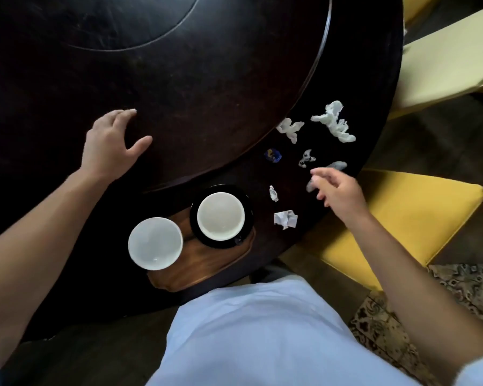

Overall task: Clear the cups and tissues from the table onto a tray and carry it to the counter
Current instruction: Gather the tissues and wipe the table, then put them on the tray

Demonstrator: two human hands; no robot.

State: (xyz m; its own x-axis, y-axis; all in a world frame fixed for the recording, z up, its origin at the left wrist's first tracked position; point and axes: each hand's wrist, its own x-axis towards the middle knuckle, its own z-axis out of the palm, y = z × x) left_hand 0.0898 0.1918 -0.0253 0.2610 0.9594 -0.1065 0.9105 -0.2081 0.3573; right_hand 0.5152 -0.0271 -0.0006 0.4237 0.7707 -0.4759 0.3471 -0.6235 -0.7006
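two cups [188,232] on tray [207,267], tissues [313,151] scattered to its right

Broad dark bench [207,79] surface is lying open ahead of the left hand [109,146]. Two white cups [155,243] are crowding the wooden tray [207,263] at the near edge. Crumpled tissues [333,121] and small wrappers [273,155] are scattering across the strip beside the right hand [338,190], leaving narrow gaps. Yellow chairs [402,218] are bordering the bench on the right.
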